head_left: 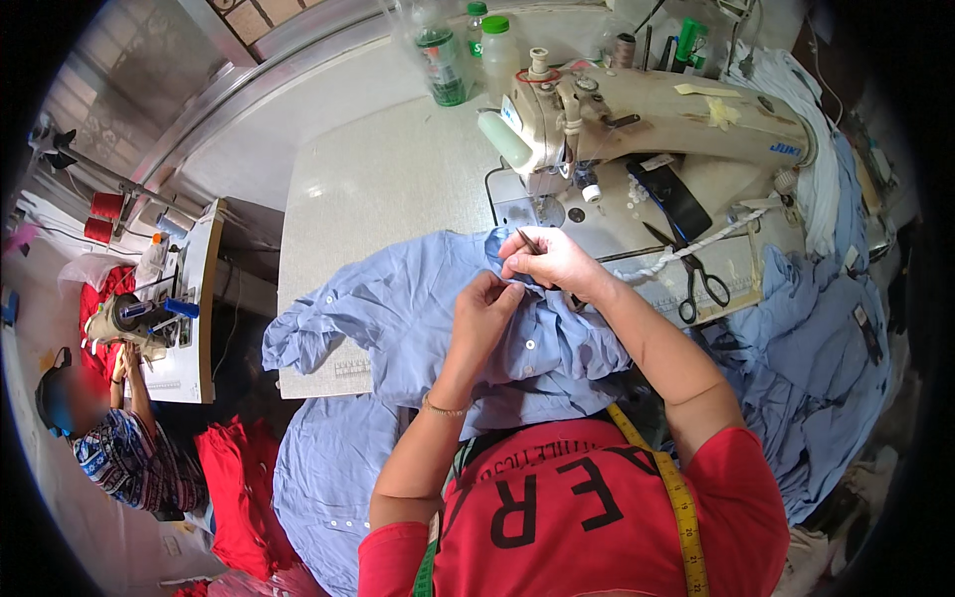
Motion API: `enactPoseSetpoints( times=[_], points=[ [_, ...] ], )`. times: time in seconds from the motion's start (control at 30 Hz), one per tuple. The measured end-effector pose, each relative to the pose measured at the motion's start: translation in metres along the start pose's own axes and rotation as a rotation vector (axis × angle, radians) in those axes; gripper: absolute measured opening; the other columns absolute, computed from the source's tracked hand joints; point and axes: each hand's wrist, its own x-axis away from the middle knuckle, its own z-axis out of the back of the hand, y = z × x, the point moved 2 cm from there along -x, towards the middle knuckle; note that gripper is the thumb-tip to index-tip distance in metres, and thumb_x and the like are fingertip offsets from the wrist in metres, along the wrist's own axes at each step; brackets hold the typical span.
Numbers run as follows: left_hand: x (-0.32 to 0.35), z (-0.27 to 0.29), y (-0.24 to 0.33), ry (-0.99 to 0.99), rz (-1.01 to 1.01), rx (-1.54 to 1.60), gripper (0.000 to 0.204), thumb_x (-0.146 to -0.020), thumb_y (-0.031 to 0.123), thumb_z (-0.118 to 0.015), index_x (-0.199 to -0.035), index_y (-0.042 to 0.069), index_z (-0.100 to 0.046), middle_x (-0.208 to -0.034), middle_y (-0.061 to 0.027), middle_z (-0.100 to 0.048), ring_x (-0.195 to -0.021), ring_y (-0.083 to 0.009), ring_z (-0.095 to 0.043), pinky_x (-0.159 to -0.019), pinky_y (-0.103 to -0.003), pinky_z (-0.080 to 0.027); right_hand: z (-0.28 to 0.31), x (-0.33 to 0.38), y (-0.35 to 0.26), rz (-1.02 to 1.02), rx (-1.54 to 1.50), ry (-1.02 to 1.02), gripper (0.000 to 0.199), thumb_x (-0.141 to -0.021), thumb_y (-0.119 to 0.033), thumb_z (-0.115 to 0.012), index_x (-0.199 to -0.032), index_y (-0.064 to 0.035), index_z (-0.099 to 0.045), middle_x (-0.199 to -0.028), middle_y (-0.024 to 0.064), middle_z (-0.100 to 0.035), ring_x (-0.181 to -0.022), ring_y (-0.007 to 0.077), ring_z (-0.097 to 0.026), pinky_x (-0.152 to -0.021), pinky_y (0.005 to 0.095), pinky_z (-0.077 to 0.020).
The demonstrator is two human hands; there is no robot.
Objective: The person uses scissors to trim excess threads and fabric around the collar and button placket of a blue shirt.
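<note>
Shirt (pixel 418 289) over the near edge of the bench (pixel 348 179), sleeve (pixel 310 320) leftward; left hand (pixel 485 306) and, nearer the machine (pixel 686 121), right hand (pixel 557 267), grips pinched on it, the right also holding a dark tool (pixel 527 242).

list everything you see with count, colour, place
Sewing machines: 2, cream, upper right and far left
Button-up shirt: 1, light blue, on tabletop
Other blue garments: several, right and lower left
Red garments: several, left
Scissors: 1, black, right of centre
Phone-like slab: 1, black, under machine arm
Button-like discs: several, white, beside slab
Bottles: 3, green and clear, back
Thread spools: 2, red, far left
Tape measure: 1, yellow, lower right
Co-worker: 1, patterned top, far left
Slim tool: 1, dark, centre
Left fingers: several, bare, on shirt
Right fingers: several, bare, holding tool
</note>
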Motion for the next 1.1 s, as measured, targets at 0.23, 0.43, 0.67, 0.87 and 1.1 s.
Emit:
enactPoseSetpoints(
  times=[0.23, 0.43, 0.67, 0.87, 1.1],
  points=[
    [-0.006, 0.007, -0.003, -0.020, 0.059, 0.253, 0.014, -0.084, 0.011, -0.062, -0.073, 0.003, -0.058, -0.070, 0.0007, -0.056, -0.063, -0.0063, -0.049, -0.059, -0.020, -0.040, -0.002, 0.005, -0.011, 0.036, 0.069, -0.001, 0.017, -0.085, -0.012, -0.058, -0.098, -0.0009, -0.056, -0.082, 0.0028, -0.064, -0.056, 0.0013, -0.044, -0.048, 0.0163, -0.0348],
    [-0.010, 0.014, -0.011, -0.145, 0.075, 0.483, 0.016, -0.086, 0.009, -0.059, -0.071, 0.004, -0.057, -0.068, 0.0007, -0.054, -0.062, -0.0077, -0.050, -0.060, -0.022, -0.042, -0.003, 0.010, -0.016, 0.258, 0.327, 0.102, 0.026, -0.089, -0.025, -0.056, -0.101, -0.0022, -0.052, -0.085, 0.0047, -0.057, -0.079, 0.0111, -0.051, -0.074, 0.0248, -0.0410],
    [-0.007, 0.013, -0.003, -0.083, 0.098, 0.532, 0.013, -0.089, 0.011, -0.056, -0.079, 0.003, -0.060, -0.073, 0.0006, -0.055, -0.064, -0.0072, -0.050, -0.061, -0.022, -0.043, -0.009, 0.021, -0.029, 0.488, 0.866, 0.163, 0.028, -0.075, -0.022, -0.065, -0.096, -0.0054, -0.054, -0.085, 0.0131, -0.062, -0.079, 0.0314, -0.060, -0.069, 0.0376, -0.0462],
    [-0.010, 0.015, -0.010, -0.124, 0.063, 0.473, 0.016, -0.091, 0.013, -0.054, -0.083, 0.000, -0.061, -0.077, -0.0004, -0.058, -0.070, -0.0066, -0.053, -0.066, -0.022, -0.045, -0.014, 0.024, -0.033, 0.673, 1.008, 0.201, 0.022, -0.069, -0.014, -0.067, -0.087, -0.0066, -0.058, -0.076, 0.0097, -0.061, -0.073, 0.0293, -0.060, -0.067, 0.0371, -0.0456],
    [-0.009, 0.015, -0.009, -0.100, 0.066, 0.415, 0.016, -0.091, 0.013, -0.054, -0.082, 0.000, -0.060, -0.075, 0.0006, -0.057, -0.068, -0.0059, -0.051, -0.064, -0.021, -0.043, -0.015, 0.025, -0.035, 0.672, 1.127, 0.194, 0.020, -0.068, -0.012, -0.066, -0.086, -0.0073, -0.058, -0.077, 0.0072, -0.060, -0.073, 0.0257, -0.060, -0.066, 0.0354, -0.0443]
  ],
)
